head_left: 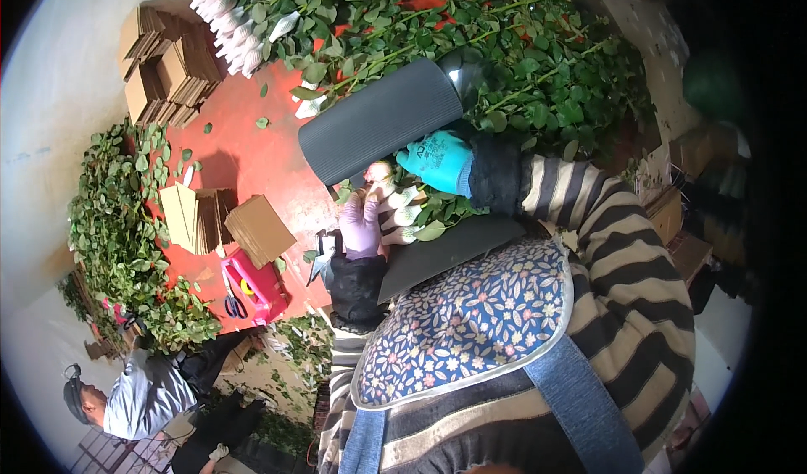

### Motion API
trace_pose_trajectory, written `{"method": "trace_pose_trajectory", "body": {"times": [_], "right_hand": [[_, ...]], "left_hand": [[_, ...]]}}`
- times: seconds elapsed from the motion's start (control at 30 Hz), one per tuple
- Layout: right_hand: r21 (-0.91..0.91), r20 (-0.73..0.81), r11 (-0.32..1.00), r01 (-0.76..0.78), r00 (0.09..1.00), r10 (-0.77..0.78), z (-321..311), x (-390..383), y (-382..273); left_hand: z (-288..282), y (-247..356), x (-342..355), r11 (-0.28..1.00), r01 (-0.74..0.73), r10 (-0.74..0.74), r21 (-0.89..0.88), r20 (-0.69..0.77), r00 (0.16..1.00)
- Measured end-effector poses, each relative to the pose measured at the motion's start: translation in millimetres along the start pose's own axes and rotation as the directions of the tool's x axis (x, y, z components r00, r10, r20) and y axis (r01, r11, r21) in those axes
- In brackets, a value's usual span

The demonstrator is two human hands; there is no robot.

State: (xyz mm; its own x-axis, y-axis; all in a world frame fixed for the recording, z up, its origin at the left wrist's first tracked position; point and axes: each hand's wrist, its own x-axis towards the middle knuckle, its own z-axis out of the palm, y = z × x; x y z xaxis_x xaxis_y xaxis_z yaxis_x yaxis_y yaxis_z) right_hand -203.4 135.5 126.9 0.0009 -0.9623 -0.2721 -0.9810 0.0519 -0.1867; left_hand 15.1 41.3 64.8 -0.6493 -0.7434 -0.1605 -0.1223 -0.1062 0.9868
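Observation:
My left hand [361, 222], in a lilac glove with a black cuff, has its fingers closed on a pink rose head [380, 174] at the near side of a dark ribbed roll [378, 121]. My right hand [436, 161], in a turquoise glove, has its fingers curled together beside the roll, what they hold unclear. Several white-netted rose heads [406, 215] with green leaves lie between my hands on a dark flat mat [454, 251]. A silver and black tool [322, 255], too small to name, sits left of my left wrist.
Rose stems [555, 71] cover the back of the red table [252, 155], with more leaves along its left. Cardboard stacks [193, 218], scissors [234, 304] and a pink tape dispenser [261, 297] lie left of me. A co-worker [143, 398] is at lower left.

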Motion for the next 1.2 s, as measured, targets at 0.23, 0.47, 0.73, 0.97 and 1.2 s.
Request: {"method": "trace_pose_trajectory", "body": {"times": [0.23,0.47,0.73,0.97,1.2], "right_hand": [[-0.012,-0.293,1.000,-0.012,0.956,0.008,21,-6,2],[0.407,-0.144,0.893,0.190,0.979,-0.142,-18,-33,24],[0.020,0.011,0.986,0.163,0.987,-0.163,13,-25,1],[0.428,-0.198,0.863,0.268,0.960,-0.200,3,-37,5],[0.144,-0.150,0.957,0.251,0.962,-0.230,28,-35,3]], "left_hand": [[-68,15,-1,0.943,0.262,-0.322,-0.206,-0.358,0.876],[-28,40,-17,0.878,0.124,-0.233,0.461,0.187,0.954],[-54,-14,-18,0.985,0.165,-0.164,0.040,-0.044,0.986],[-33,4,-28,0.887,0.182,-0.357,0.424,0.380,0.853],[-96,21,-67,0.733,0.244,-0.301,0.635,-0.019,0.954]]}}
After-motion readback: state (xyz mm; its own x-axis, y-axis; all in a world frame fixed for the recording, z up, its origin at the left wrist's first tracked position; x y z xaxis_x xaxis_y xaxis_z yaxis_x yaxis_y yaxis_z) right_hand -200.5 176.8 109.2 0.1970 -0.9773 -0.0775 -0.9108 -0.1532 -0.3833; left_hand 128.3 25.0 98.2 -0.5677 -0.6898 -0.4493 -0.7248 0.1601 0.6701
